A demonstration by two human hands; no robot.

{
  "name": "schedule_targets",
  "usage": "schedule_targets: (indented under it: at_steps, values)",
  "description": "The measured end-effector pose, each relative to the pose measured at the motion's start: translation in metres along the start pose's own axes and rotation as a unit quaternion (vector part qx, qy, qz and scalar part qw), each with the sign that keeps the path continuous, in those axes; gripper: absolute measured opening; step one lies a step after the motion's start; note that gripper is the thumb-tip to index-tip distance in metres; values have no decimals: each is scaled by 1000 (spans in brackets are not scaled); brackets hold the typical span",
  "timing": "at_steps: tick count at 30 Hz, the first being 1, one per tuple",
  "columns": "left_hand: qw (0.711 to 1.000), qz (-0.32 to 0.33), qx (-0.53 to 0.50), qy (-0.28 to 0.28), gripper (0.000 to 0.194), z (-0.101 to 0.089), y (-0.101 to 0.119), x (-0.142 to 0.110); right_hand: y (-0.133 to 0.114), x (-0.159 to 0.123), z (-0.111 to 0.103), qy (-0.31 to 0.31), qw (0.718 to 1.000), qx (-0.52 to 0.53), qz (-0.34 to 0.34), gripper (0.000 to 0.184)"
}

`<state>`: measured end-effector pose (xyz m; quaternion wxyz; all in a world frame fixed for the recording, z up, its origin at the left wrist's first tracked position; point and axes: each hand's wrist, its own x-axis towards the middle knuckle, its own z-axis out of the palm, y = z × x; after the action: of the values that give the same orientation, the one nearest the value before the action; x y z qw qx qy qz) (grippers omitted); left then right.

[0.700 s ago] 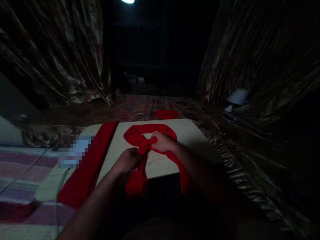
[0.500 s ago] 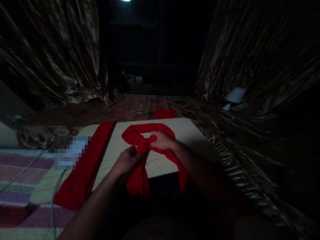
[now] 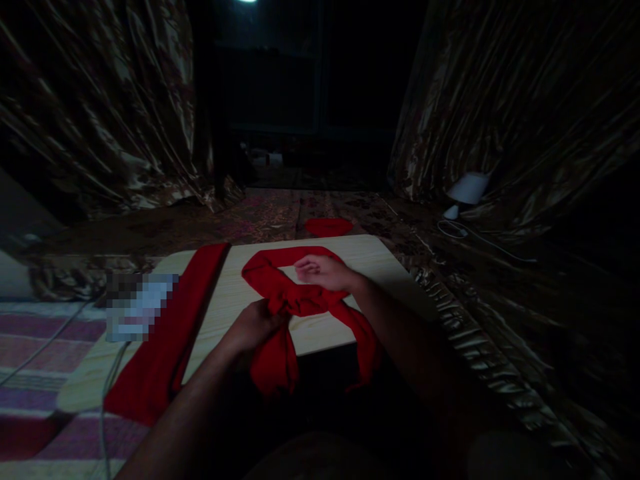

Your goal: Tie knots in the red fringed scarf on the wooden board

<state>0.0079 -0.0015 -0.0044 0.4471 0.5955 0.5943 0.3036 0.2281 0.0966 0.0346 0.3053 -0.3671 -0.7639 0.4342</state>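
A long strip of red cloth like a scarf (image 3: 305, 303) lies in a loop on the light wooden tabletop (image 3: 393, 277). Its two ends hang over the near edge. Where the strip crosses itself, at the loop's near left, my left hand (image 3: 255, 325) is closed on the bunched fabric; its fingertips are partly hidden. My right hand (image 3: 323, 272) hovers over the loop's right side, with its fingers loosely curled apart and no cloth in them. Left of the loop, a folded red cloth (image 3: 193, 300) stretches across the board.
A pixelated flat item (image 3: 143, 307) sits on the board's left side, with a cable (image 3: 106, 400) near it. Another red cloth piece (image 3: 329, 227) lies beyond the far edge. A small white lamp (image 3: 469, 188) stands at the right by the curtains (image 3: 450, 100). The room is dark.
My right hand has let go of the scarf near the crossing and moved slightly up, its fingers opening. The gathered cloth at the loop's near side now shows. My left hand stays at the crossing.
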Motion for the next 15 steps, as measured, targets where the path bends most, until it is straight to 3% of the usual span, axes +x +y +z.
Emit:
schedule_targets:
  at_steps: [3,5,10,12,13,15]
  values:
    - [1000,-8,3,11,43,-2,-3,-1,0,3,-19,106,994,22,2,21]
    - [999,-25,7,25,42,-4,-4,-2,0,0,-27,118,993,-12,10,18]
    - [998,-48,-29,29,39,-10,-4,-5,1,-16,-21,80,992,-99,-18,19]
    - [997,-51,-53,26,39,-11,-4,-6,-3,-22,-13,34,990,-133,-39,23]
    - [996,-52,-66,25,39,-11,-4,-6,-6,-26,-8,-2,987,-154,-52,29]
    - [994,-56,-90,20,39,-11,-5,-6,-12,-32,3,-84,971,-208,-86,60]
